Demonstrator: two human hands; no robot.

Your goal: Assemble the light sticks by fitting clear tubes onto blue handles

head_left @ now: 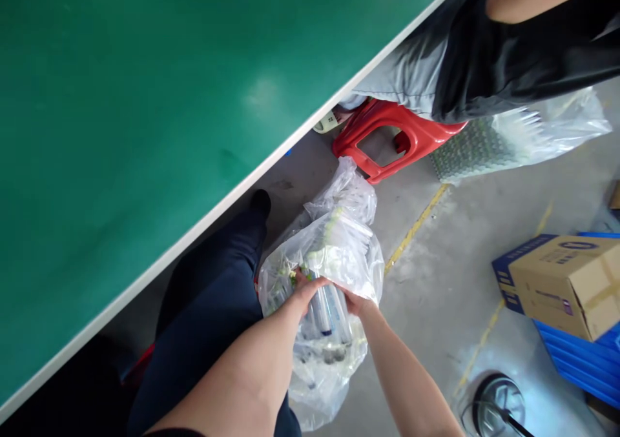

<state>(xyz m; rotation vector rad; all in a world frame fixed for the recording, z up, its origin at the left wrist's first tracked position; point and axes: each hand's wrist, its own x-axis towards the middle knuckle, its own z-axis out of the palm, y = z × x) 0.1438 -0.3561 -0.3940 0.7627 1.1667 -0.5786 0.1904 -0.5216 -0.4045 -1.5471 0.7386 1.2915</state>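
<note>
A large clear plastic bag (339,246) stands on the floor beside my leg, with its mouth spread. Several clear plastic pieces (325,311), one with a dark blue end, lie inside it along with bits of green. My left hand (307,290) reaches into the bag mouth at the left of these pieces, its fingers partly hidden. On the right side my right hand (357,303) is at the bag's edge, most of its fingers covered by the plastic. What either hand grips cannot be made out.
A green table (145,101) fills the upper left. Beyond the bag, a person in black sits on a red stool (407,133) near another filled bag (479,146). A cardboard box (566,285) rests on a blue pallet (576,359); a round metal base (498,401) stands lower right.
</note>
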